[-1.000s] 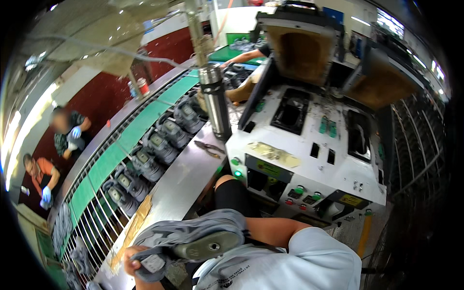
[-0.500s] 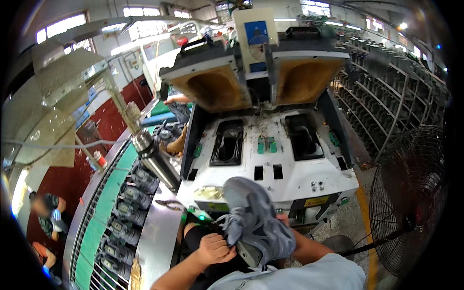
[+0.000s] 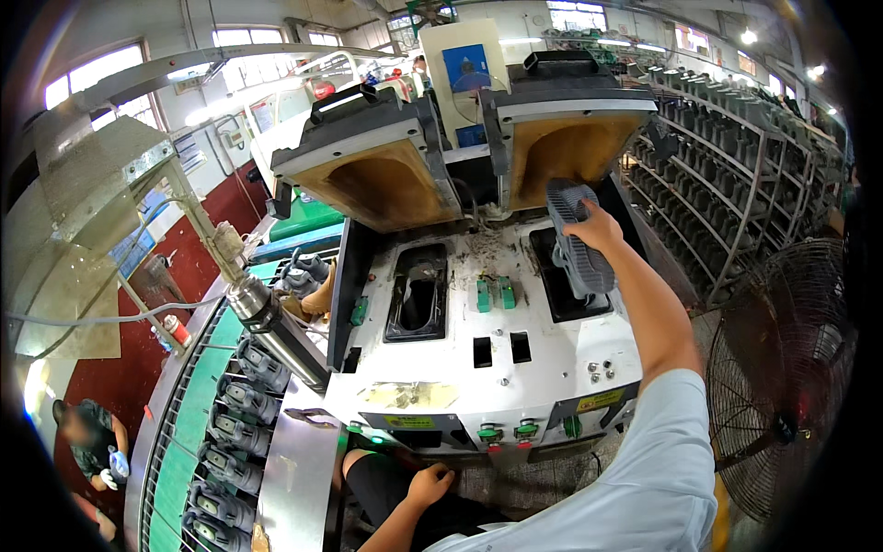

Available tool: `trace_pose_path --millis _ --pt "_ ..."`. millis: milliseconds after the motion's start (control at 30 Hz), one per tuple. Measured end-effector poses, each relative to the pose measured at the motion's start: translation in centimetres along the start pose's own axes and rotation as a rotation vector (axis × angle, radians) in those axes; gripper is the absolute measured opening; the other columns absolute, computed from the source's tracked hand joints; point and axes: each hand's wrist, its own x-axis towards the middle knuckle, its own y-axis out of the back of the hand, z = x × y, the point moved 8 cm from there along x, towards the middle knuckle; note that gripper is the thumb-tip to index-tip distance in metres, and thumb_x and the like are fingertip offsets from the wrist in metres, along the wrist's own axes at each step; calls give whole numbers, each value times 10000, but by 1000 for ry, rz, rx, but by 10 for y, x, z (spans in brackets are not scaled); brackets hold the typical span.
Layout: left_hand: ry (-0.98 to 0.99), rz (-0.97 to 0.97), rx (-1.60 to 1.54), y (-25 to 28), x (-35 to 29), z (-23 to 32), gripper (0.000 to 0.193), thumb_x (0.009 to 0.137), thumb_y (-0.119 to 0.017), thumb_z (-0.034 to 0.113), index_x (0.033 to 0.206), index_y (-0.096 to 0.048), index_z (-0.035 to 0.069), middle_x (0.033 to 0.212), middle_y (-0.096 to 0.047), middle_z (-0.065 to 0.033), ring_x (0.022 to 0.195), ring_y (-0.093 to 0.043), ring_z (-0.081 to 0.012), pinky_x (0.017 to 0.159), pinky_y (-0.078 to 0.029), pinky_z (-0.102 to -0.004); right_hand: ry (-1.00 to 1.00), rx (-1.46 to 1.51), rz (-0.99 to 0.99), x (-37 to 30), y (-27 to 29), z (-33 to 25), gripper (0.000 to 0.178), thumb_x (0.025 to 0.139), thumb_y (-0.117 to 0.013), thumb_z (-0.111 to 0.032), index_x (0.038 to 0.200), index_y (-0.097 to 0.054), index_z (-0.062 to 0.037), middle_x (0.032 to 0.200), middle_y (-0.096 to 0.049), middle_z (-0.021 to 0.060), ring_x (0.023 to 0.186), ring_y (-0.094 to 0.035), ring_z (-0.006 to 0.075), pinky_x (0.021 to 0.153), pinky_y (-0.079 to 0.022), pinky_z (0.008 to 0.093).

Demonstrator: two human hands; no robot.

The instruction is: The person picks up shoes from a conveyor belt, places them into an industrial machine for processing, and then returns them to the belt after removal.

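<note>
A grey sports shoe (image 3: pixel 581 258) is held sole upward, toe end away from me, over the right-hand opening (image 3: pixel 544 276) of the white two-station press (image 3: pixel 497 377). My right hand (image 3: pixel 596 230) is closed around its sole, arm stretched forward. The lower part of the shoe reaches into or just above the opening; its exact depth is hidden. Down by my dark-clad leg, my left hand (image 3: pixel 429 484) rests with curled fingers and nothing visible in them. The left-hand opening (image 3: pixel 405 322) holds no shoe. Both padded lids (image 3: pixel 368 175) are raised.
To the left, a green conveyor (image 3: pixel 189 442) runs beside a row of dark grey shoes (image 3: pixel 235 425). Pliers (image 3: pixel 311 418) lie on the metal ledge, near a steel cylinder (image 3: pixel 276 327). At right stand a black fan (image 3: pixel 773 386) and shoe racks (image 3: pixel 717 184). A co-worker (image 3: pixel 92 442) is at far left.
My right hand has carried the shoe from my lap forward to the right opening, now sole up. My left hand has let go of the shoe and dropped to my leg.
</note>
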Motion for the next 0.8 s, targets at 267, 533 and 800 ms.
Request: trace_pose_path --millis 267,533,800 --pt "13 -26 -1 -6 3 -2 317 839 -612 352 863 -705 50 766 -667 -185 736 -658 -354 689 -522 -416 -84 -286 -162 33 -78 13 955 558 -718 -470 1387 -439 -87 1338 -527 147 1200 -534 299 964 -452 378" --pt "-83 -122 -2 -22 19 24 310 839 -611 331 887 -701 38 799 -675 -184 751 -658 -354 693 -518 -406 189 -352 157 -36 -63 40 665 815 -564 -532 1265 -551 -42 1300 -531 194 1146 -539 355 952 -445 425" --pt "-228 -461 -248 -93 25 119 319 896 -542 316 1020 -643 40 893 -672 -162 843 -642 -345 750 -493 -405 -100 678 855 -316 -54 273 107 916 -483 -134 919 -515 -32 758 -469 63 707 -446 260 696 -417 387"
